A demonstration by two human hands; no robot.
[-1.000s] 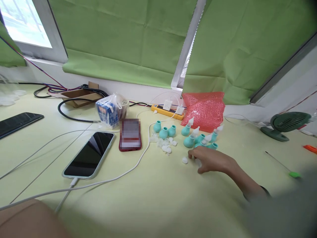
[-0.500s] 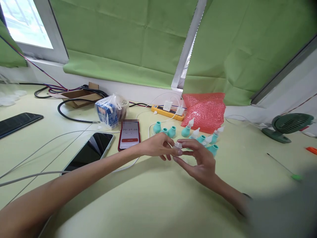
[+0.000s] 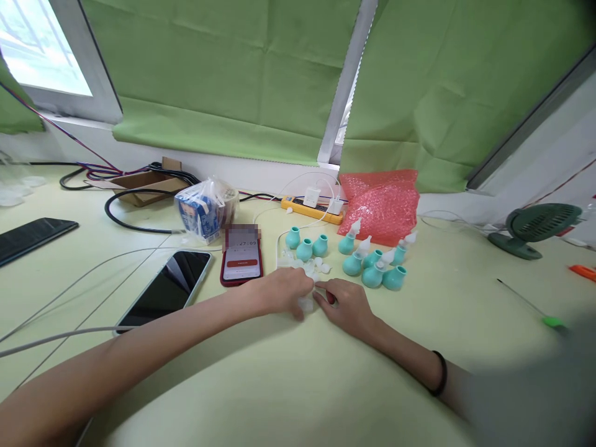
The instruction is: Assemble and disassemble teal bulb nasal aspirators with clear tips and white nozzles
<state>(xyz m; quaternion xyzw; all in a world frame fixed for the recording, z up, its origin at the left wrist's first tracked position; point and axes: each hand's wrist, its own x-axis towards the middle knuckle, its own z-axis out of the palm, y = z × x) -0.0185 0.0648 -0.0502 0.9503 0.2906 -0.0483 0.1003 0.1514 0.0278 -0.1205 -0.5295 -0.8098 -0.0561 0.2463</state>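
Note:
My left hand (image 3: 287,290) is low over the table, beside a small pile of clear plastic pieces (image 3: 321,266). Its fingers point down and are partly smeared, so their grip is unclear. A translucent piece (image 3: 306,304) shows by its thumb. My right hand (image 3: 347,305) rests close by, its fingertips nearly meeting those of the left. Its thumb and forefinger are drawn together; what lies between them is too small to make out. Behind the hands stand several teal rubber bulbs, some bare like this bulb (image 3: 320,246), others with clear pointed nozzles (image 3: 364,246) fitted.
A red-cased phone (image 3: 242,264) showing a timer and a dark-screened phone (image 3: 165,288) lie left. Behind are a yellow power strip (image 3: 298,207), pink bubble wrap (image 3: 379,205) and a wrapped blue package (image 3: 202,211). A green-handled screwdriver (image 3: 552,322) and fan (image 3: 542,223) are right.
Both hands have come down and leftward from where they held a clear plastic piece together in the air. The pile of clear pieces and more of the teal bulbs now show.

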